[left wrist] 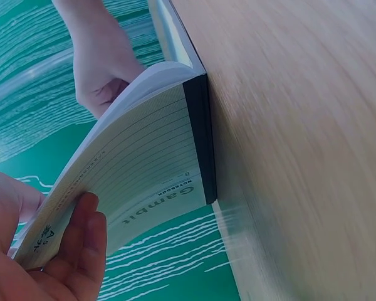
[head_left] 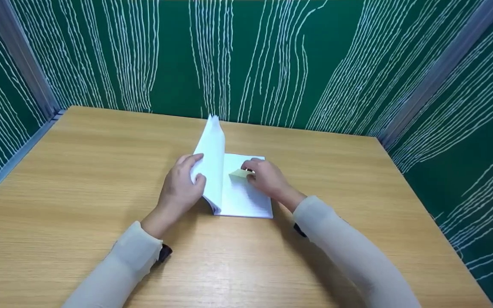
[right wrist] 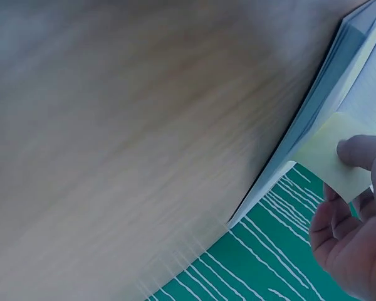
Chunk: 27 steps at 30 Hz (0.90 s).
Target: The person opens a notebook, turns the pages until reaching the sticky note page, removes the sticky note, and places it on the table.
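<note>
A notebook (head_left: 246, 201) lies on the table, its front cover and a batch of pages raised upright. In the left wrist view, the printed cover (left wrist: 144, 157) reads "Gambit NOTEBOOK" and has a black spine (left wrist: 202, 138). My left hand (head_left: 180, 184) grips the raised cover and pages near their outer edge, thumb on the page side, fingers on the cover. Over the right-hand page, my right hand (head_left: 268, 177) pinches a small yellow sticky note (right wrist: 332, 153) between thumb and fingers. Whether the note touches the page is unclear.
The wooden table (head_left: 79, 179) stretches around the notebook on all sides. Behind it stands a green wall (head_left: 263, 64) with white wavy lines, with grey posts (head_left: 439, 72) at the corners.
</note>
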### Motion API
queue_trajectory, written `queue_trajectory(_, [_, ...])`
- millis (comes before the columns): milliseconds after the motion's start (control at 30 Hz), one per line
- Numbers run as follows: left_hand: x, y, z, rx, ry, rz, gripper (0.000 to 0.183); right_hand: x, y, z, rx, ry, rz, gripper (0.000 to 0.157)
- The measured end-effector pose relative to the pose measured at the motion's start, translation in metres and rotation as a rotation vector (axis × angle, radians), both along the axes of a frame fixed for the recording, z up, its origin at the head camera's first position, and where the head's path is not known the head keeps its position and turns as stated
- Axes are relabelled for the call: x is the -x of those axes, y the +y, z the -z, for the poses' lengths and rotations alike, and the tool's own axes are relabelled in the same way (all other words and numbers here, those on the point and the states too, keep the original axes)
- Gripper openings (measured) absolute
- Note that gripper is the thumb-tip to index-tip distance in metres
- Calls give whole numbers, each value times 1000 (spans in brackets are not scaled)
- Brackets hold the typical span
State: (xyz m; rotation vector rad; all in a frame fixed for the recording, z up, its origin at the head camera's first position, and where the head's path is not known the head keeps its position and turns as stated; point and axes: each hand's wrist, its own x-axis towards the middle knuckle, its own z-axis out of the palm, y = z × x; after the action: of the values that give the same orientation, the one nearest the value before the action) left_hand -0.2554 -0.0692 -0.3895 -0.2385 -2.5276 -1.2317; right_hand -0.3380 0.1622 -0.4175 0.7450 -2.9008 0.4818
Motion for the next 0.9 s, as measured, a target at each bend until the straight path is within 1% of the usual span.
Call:
queue_trajectory(100, [0,0,1,10,-8,1,46,0,1,0,19,25,28,27])
queue_trajectory(300, [0,0,0,22,-19,5,47,-1,4,-1,89,36,79,26])
queue_trajectory(433, [-1,0,0,23,-26,1,47,-3,7,-4,147,49,80,23])
queue_trajectory(533, [-1,1,0,25,-4,1,47,-4,11,-7,170,69,72,21])
queue_trajectory(667, [-1,1,-1,27,25,3,46,-3,21,-12,170,79,79,22])
queue_trajectory(733, [-1,1,-1,27,22,1,46,-2,28,-14,159,72,90,22])
queue_trajectory(800, [-1,1,0,25,17,2,46,-1,35,-15,138,68,97,23])
queue_trajectory(900, [-1,1,0,20,17,3,46,2,47,-15,87,91,102,25])
